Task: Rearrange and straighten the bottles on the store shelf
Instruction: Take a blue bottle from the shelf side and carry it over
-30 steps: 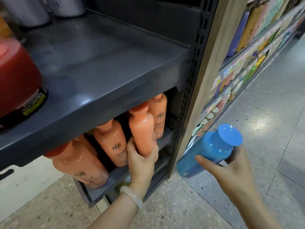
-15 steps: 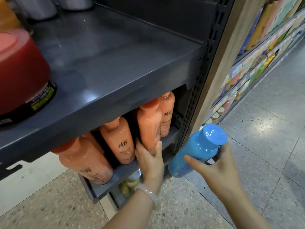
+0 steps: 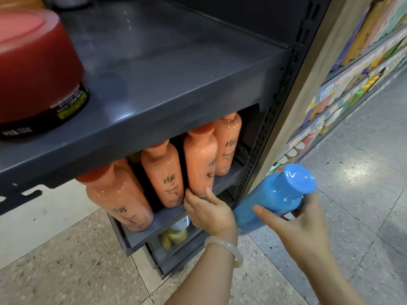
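Several orange bottles stand in a row on the lower dark shelf (image 3: 222,181), under the wide grey upper shelf (image 3: 176,89). My left hand (image 3: 209,211) touches the base of the third orange bottle (image 3: 200,159) with thumb and fingertips at the shelf's front edge. Left of it stand another orange bottle (image 3: 164,172) and a nearer one (image 3: 119,199); the rightmost one (image 3: 226,142) stands further back. My right hand (image 3: 297,225) grips a blue bottle (image 3: 271,194) with a blue cap, tilted, just right of the shelf post.
A big red container (image 3: 35,69) sits on the upper shelf at left. Yellow bottles (image 3: 174,236) show on the shelf below. A wooden side panel (image 3: 308,95) and a further stocked aisle (image 3: 356,69) lie right. Speckled floor (image 3: 363,172) spreads beyond.
My left hand slid down from gripping the third orange bottle's body to touching its base. My right hand brought the blue bottle leftward, closer to the shelf post and my left hand.
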`<state>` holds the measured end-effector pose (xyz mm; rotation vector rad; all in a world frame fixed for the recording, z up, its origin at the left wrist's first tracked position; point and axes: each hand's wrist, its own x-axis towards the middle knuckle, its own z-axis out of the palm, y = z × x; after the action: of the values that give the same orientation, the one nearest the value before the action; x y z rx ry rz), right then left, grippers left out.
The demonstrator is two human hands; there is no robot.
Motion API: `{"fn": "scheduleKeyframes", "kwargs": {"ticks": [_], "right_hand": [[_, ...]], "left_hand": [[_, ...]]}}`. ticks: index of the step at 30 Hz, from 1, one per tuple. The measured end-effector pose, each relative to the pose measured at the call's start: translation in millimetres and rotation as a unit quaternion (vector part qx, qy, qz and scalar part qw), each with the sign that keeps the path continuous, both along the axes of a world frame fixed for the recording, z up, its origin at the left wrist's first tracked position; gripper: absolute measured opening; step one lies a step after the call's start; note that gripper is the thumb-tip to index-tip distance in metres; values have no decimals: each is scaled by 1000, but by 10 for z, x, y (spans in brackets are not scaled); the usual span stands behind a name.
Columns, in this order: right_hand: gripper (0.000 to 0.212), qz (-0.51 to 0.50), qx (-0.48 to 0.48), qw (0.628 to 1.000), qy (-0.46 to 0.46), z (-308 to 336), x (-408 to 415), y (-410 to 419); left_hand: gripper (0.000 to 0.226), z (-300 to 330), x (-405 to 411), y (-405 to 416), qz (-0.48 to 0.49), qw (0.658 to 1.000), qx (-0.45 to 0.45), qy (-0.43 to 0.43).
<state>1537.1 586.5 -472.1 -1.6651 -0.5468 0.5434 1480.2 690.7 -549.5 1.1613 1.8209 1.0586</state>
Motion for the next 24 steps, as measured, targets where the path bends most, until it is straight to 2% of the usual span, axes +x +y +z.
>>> {"fn": "scheduleKeyframes", "kwargs": {"ticks": [6,16,19,22,24], "right_hand": [[66,-6,-2,1000,0,-13,52,-95],[68,8,2,1000,-16,-42,82,-51],[68,22,18,1000,-13,-17,83,-48],[66,22,16,999,-24,-38,62,-46],[68,23,-5,999,-42,-79,25,-31]], "left_hand": [[81,101,40,42,-2,1000,-26,-4],[59,41,137,88,50,995,-59,-57],[58,17,148,65,27,996,-64,-61],[56,-19,7,-92,-25,998,23,-61],[61,-54,-217,-288,-112,990,55,-73]]}}
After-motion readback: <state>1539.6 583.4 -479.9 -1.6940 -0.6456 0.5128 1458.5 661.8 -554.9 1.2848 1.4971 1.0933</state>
